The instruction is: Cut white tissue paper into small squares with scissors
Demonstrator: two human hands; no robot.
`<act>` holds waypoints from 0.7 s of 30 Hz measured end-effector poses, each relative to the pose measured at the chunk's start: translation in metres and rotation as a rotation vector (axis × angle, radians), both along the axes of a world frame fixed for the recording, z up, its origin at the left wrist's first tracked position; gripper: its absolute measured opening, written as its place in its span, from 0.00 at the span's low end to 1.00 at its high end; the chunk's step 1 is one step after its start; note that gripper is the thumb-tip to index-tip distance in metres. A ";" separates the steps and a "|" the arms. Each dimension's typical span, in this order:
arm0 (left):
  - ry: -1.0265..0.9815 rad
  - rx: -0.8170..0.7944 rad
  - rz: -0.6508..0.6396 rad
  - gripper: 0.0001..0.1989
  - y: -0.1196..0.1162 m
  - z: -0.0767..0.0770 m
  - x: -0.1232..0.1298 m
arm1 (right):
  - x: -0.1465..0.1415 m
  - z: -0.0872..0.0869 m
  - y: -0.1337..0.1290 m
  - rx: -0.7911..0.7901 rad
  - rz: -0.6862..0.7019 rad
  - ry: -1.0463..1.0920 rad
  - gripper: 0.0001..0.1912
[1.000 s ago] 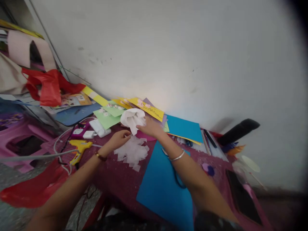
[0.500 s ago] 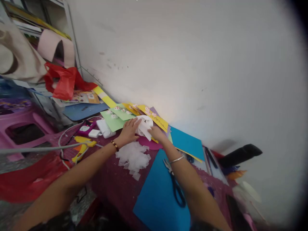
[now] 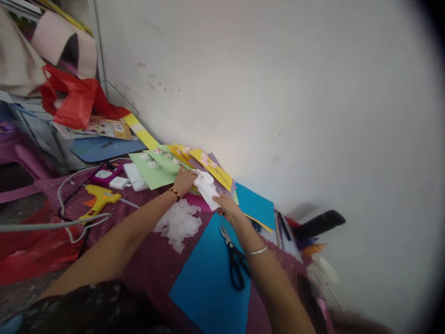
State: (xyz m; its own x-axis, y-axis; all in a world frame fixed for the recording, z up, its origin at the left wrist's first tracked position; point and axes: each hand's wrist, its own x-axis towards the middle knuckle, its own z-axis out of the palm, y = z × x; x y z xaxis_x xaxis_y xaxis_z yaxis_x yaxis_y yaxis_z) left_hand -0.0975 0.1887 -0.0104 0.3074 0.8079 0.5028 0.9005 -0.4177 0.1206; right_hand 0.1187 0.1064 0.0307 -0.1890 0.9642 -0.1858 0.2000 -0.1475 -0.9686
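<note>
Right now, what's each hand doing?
Left hand: closed on the crumpled white papery sheet.
Right hand: closed, pinching that sheet's lower end.

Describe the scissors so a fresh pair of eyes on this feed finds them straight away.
Start at the maroon table and find the big blue sheet nearest the person, right of the pile of white pieces. On it, beside the right forearm, lie the scissors. Short metal blades and looped black handles set them apart from the flat sheet and pale pile.
</note>
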 end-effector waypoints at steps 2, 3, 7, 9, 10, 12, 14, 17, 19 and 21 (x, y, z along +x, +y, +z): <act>0.029 -0.013 -0.013 0.14 -0.004 -0.006 0.005 | 0.006 -0.010 -0.015 -0.121 0.001 0.042 0.18; 0.046 -0.024 -0.021 0.12 -0.005 -0.009 0.008 | 0.009 -0.014 -0.022 -0.168 0.000 0.062 0.18; 0.105 -0.079 -0.058 0.16 -0.010 -0.017 0.021 | 0.013 -0.024 -0.046 -0.263 -0.002 0.182 0.18; 0.118 -0.104 -0.065 0.17 -0.010 -0.019 0.026 | 0.011 -0.025 -0.058 -0.272 0.002 0.245 0.15; 0.120 -0.117 -0.063 0.16 -0.009 -0.020 0.027 | 0.011 -0.025 -0.065 -0.269 0.005 0.274 0.12; 0.117 -0.143 -0.048 0.16 -0.008 -0.020 0.027 | 0.012 -0.021 -0.084 -0.248 0.010 0.324 0.13; 0.104 -0.166 -0.027 0.18 -0.005 -0.019 0.025 | 0.019 -0.016 -0.106 -0.212 0.004 0.356 0.17; 0.076 -0.198 -0.016 0.18 0.000 -0.013 0.019 | 0.039 -0.010 -0.136 -0.111 -0.095 0.360 0.18; 0.058 -0.225 -0.014 0.19 0.003 -0.005 0.015 | 0.053 -0.011 -0.151 -0.026 -0.204 0.334 0.18; 0.035 -0.245 -0.013 0.18 0.007 0.005 0.009 | 0.064 -0.016 -0.160 0.051 -0.309 0.304 0.18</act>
